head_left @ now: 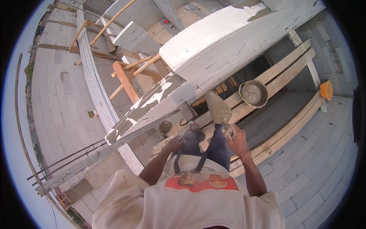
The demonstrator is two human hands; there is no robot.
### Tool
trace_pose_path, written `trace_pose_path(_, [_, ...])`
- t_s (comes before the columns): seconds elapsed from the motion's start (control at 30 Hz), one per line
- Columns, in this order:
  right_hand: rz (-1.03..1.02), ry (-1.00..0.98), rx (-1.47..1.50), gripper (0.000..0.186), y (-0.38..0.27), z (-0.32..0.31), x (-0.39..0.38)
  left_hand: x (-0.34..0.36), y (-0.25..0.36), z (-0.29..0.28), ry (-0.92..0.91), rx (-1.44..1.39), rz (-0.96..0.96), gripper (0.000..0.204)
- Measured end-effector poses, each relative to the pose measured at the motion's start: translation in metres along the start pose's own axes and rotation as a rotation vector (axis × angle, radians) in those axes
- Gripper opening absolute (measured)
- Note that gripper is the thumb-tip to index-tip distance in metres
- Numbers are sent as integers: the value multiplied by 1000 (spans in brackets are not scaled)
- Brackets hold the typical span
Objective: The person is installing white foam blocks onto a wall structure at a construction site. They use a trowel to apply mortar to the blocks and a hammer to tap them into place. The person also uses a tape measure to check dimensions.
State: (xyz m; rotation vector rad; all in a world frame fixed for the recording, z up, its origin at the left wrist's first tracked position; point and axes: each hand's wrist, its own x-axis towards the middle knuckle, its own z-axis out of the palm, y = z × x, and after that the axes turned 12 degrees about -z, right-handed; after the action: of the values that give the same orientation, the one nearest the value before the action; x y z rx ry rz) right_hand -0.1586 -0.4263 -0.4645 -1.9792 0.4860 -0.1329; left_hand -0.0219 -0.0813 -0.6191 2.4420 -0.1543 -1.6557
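My right hand (236, 138) is closed round the handle of a trowel (219, 108). Its broad, pointed blade is smeared with grey mortar and points away from me, over the planks. My left hand (174, 145) hangs in front of my left thigh with its fingers curled in and nothing showing in them. Just beyond the trowel, to the right, a bucket (264, 100) of wet grey mortar stands on the scaffold planks (244, 110). Ahead of both hands runs a pale block wall (213, 72), its lower left top patchy with grey mortar (167, 87) and white.
An orange bucket (326, 90) sits at the far end of the right-hand plank (293, 128). Dark gaps open between the planks. A round container (165, 126) stands near my left foot. Beyond the wall are wooden props (127, 82) and a long white beam (93, 72).
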Motion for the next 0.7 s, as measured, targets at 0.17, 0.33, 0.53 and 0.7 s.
trace_pose_path(0.17, [57, -222, 264, 27, -83, 29, 14, 36, -79, 14, 107, 25, 197, 61])
trace_pose_path(0.33, [259, -307, 588, 28, -125, 42, 73, 3, -97, 15, 213, -276, -41, 49])
trace_pose_path(0.53, [396, -306, 822, 26, -126, 35, 121, 62, -193, 63, 241, 22, 64, 51])
trace_pose_path(0.7, [436, -303, 914, 24, -159, -1, 124, 54, -184, 57, 164, -8, -23, 53])
